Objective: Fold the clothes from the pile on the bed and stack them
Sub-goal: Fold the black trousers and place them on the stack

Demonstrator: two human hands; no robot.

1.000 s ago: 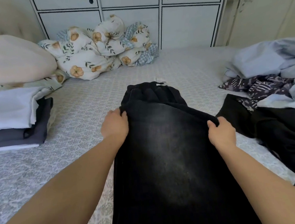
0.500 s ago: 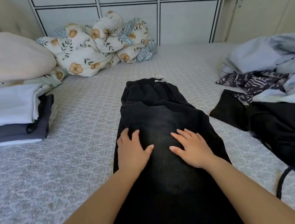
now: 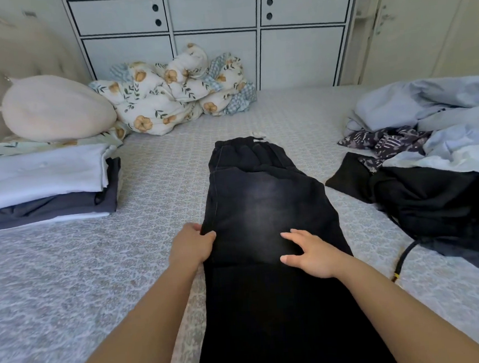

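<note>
Black faded jeans [image 3: 263, 208] lie lengthwise on the bed [image 3: 68, 280], waistband at the far end, the legs folded back over themselves. My left hand [image 3: 190, 246] grips the left edge of the jeans at the fold, thumb on top. On top of the jeans lies my right hand [image 3: 310, 254], fingers spread and slightly bent, touching the fabric. A stack of folded clothes [image 3: 41, 188], white over dark grey, sits at the left. The unfolded pile [image 3: 430, 149] of light blue, patterned and black garments lies at the right.
A floral quilt [image 3: 174, 92] is bunched at the far side against white cabinets [image 3: 215, 40]. A cream pillow [image 3: 54, 107] sits by the padded headboard at the left. A black cord with a gold tip [image 3: 402, 263] trails from the right pile.
My hands let go of the folded-over leg end, smoothed the jeans with flat palms, then slid toward me. My left hand now grips the left edge.
</note>
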